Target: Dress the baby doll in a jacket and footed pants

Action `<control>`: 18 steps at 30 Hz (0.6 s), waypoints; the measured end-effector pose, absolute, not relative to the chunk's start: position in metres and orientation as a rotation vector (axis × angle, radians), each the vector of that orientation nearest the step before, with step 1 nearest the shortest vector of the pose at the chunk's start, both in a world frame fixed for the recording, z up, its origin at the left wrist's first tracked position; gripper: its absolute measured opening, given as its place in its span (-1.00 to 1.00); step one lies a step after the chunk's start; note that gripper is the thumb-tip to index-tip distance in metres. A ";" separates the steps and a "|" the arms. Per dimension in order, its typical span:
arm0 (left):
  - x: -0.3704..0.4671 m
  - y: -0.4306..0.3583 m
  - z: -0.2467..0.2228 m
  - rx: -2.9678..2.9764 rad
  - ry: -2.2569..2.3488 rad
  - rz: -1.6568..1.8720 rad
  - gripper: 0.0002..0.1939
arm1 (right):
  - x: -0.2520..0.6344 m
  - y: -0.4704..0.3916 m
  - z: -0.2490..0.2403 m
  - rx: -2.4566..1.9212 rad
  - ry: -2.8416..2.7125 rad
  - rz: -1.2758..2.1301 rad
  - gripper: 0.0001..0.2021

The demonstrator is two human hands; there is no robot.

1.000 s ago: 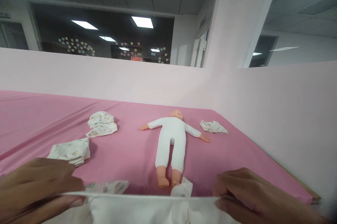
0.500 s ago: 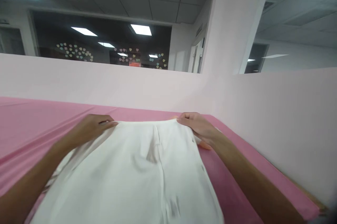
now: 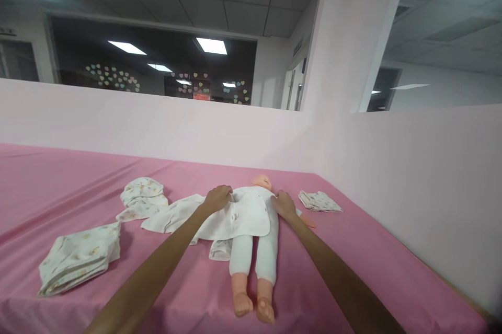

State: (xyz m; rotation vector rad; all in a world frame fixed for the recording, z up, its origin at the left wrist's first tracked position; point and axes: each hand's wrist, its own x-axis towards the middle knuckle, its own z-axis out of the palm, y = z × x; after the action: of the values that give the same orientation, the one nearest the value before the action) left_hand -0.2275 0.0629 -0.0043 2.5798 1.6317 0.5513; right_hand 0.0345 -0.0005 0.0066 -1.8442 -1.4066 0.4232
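A baby doll (image 3: 265, 292) lies on its back on the pink sheet (image 3: 325, 271), bare feet toward me, its legs in white trousers (image 3: 266, 255). Over its chest and belly is spread a white baby top (image 3: 253, 216) with small snaps along one edge. My left hand (image 3: 218, 199) pinches the top's upper edge on the left side of the doll. On the other side, my right hand (image 3: 284, 204) is closed on the opposite upper corner, beside the doll's arm. Part of the doll's head shows beyond the top. More white cloth (image 3: 172, 215) extends left beneath my left forearm.
A folded patterned cloth (image 3: 80, 258) lies at the near left, and a crumpled patterned one (image 3: 143, 195) behind it. Another small folded cloth (image 3: 319, 201) sits right of the doll. A pale low wall (image 3: 157, 127) with windows borders the bed at the back and right.
The white top was held up close to me, stretched between both hands and hiding most of the doll. Both hands have lowered it onto the doll's body and come closer together.
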 end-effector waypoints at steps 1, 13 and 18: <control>-0.221 0.066 -0.005 2.543 1.615 0.542 -0.66 | 0.041 -0.002 0.001 -1.840 -1.357 0.492 -0.83; -0.203 0.071 -0.035 2.262 1.395 0.421 -0.74 | 0.036 0.013 -0.049 -1.286 -0.741 1.252 -0.69; -0.202 0.061 -0.035 2.177 1.166 0.553 -0.60 | 0.035 0.017 -0.052 -1.101 -0.684 1.318 -0.71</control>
State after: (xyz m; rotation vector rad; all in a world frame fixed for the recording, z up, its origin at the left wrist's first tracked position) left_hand -0.2022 0.0613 -0.0350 2.1769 1.1658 0.5532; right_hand 0.0349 0.0169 -0.0520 -1.1010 -0.6844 1.3182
